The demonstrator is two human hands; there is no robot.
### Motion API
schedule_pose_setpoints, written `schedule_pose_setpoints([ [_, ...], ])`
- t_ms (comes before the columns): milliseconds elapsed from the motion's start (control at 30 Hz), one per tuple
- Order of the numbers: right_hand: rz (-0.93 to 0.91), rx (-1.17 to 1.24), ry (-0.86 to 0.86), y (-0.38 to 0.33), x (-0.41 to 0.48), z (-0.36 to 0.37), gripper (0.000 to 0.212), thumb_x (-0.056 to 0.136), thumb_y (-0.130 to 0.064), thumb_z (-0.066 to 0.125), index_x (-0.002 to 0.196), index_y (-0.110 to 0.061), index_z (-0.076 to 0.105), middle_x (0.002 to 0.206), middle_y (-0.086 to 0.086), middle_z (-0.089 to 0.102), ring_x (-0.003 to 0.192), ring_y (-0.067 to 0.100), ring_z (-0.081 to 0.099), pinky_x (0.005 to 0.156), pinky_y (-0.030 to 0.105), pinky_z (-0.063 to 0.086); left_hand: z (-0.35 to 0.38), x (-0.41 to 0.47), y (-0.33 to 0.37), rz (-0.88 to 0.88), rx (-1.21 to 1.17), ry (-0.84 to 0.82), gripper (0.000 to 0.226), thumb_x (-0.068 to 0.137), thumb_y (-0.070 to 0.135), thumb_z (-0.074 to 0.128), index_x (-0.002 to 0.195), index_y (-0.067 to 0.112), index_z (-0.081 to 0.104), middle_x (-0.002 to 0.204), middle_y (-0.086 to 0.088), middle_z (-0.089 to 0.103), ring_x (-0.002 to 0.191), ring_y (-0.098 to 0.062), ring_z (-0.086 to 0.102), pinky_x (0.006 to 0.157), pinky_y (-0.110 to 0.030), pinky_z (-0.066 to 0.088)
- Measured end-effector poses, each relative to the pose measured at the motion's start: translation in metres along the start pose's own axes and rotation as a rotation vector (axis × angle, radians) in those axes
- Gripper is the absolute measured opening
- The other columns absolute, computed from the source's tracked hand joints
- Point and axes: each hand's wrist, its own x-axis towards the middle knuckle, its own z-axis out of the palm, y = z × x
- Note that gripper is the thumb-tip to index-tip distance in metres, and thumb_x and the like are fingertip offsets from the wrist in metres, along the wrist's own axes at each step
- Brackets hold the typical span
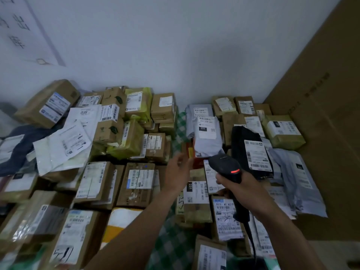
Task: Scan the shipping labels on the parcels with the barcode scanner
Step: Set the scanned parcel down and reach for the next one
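Black barcode scanner (226,165), gripped in the right hand (245,190), should face the mid-frame grey parcel (209,144) label (207,127) squarely while the empty, loose-fingered left hand (178,169) steadies it.

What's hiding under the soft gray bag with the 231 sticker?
An orange-red box peeks out from under the gray bag at its near left edge. The bag covers the rest of that box and anything else below it, so that part cannot be seen.

Narrow lane of green-white checked cloth (173,244) runs between left block of brown cardboard parcels (136,184) and right heap of grey plastic mailers (208,143); tall brown cardboard sheet (321,123) walls right side.
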Motion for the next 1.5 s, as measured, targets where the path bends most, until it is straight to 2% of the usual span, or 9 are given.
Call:
schedule_pose_setpoints([
  [133,-0.036,-0.117,-0.054,0.011,-0.026,0.014,0.013,0.094,-0.033,0.074,0.106,-0.037,0.069,0.091,0.001,0.078,0.078,0.02,0.076,0.077,0.043,0.06,-0.029,-0.043,-0.045,0.014,0.101,0.09,0.036,0.1,0.047,0.062,0.129,0.026,0.064,0.125,0.01,0.057,0.116,-0.011,0.057,0.104,-0.038,0.049],
  [333,-0.045,-0.194,-0.181,0.025,-0.047,0.053,0.026,0.091,-0.039,0.076,0.109,-0.051,0.061,0.09,-0.02,0.073,0.083,-0.002,0.066,0.07,0.02,0.046,-0.072,-0.076,-0.113,0.099,0.473,0.216,0.028,0.096,0.035,0.063,0.119,0.02,0.069,0.123,-0.003,0.063,0.118,-0.025,0.056,0.1,-0.038,0.048],
  [467,-0.051,-0.238,-0.248,0.027,-0.049,0.073,0.027,0.093,-0.037,0.074,0.117,-0.044,0.063,0.083,-0.016,0.072,0.071,-0.004,0.065,0.068,0.02,0.045,-0.097,-0.066,-0.126,-0.017,0.633,0.231,0.056,0.097,0.064,0.034,0.114,0.024,0.069,0.121,-0.003,0.065,0.121,-0.031,0.056,0.096,-0.044,0.049],
  [633,-0.059,-0.279,-0.257,0.026,-0.048,0.089,0.019,0.094,-0.035,0.073,0.106,-0.044,0.062,0.091,-0.006,0.076,0.071,0.001,0.069,0.069,0.023,0.052,-0.115,-0.058,-0.116,-0.25,0.594,0.131,0.091,0.088,0.066,0.062,0.159,0.021,0.026,0.163,-0.019,0.024,0.149,-0.044,0.024,0.118,-0.056,0.028],
  [867,-0.051,-0.323,-0.238,0.034,-0.049,0.097,0.017,0.093,-0.037,0.075,0.108,-0.038,0.067,0.098,0.001,0.078,0.091,0.013,0.073,0.088,0.036,0.056,-0.109,-0.039,-0.124,-0.413,0.614,0.12,0.131,0.079,0.057,0.081,0.162,0.016,-0.011,0.167,-0.026,0.008,0.154,-0.046,0.008,0.121,-0.061,0.012],
  [1000,-0.052,-0.315,-0.214,0.04,-0.048,0.094,0.019,0.092,-0.037,0.076,0.109,-0.038,0.068,0.094,-0.003,0.078,0.086,0.01,0.073,0.085,0.033,0.056,-0.1,-0.034,-0.123,-0.425,0.606,0.207,0.119,0.085,0.054,0.075,0.163,0.011,-0.004,0.166,-0.026,0.012,0.153,-0.045,0.012,0.121,-0.059,0.015],
  [1200,-0.04,-0.253,-0.175,0.044,-0.047,0.09,0.02,0.09,-0.037,0.078,0.106,-0.044,0.067,0.094,-0.013,0.077,0.086,0.002,0.07,0.078,0.024,0.054,-0.071,-0.051,-0.123,-0.119,0.695,0.398,0.075,0.08,0.041,0.081,0.141,0.022,0.042,0.141,-0.015,0.039,0.133,-0.036,0.039,0.107,-0.045,0.037],
  [1367,-0.032,-0.239,-0.147,0.051,-0.04,0.086,0.028,0.087,-0.044,0.079,0.112,-0.046,0.067,0.102,-0.015,0.077,0.098,0.007,0.07,0.091,0.035,0.055,-0.068,-0.061,-0.116,-0.09,0.511,0.196,0.086,0.094,0.036,0.07,0.16,0.033,0.016,0.156,-0.02,0.029,0.143,-0.041,0.033,0.108,-0.052,0.04],
  [1500,-0.014,-0.208,-0.134,0.05,-0.039,0.077,0.024,0.089,-0.04,0.077,0.112,-0.039,0.07,0.095,-0.01,0.079,0.085,0.013,0.074,0.084,0.039,0.059,-0.078,-0.061,-0.114,-0.064,0.356,0.158,0.085,0.097,0.036,0.069,0.163,0.035,0.015,0.152,-0.018,0.033,0.14,-0.04,0.036,0.11,-0.055,0.041],
])
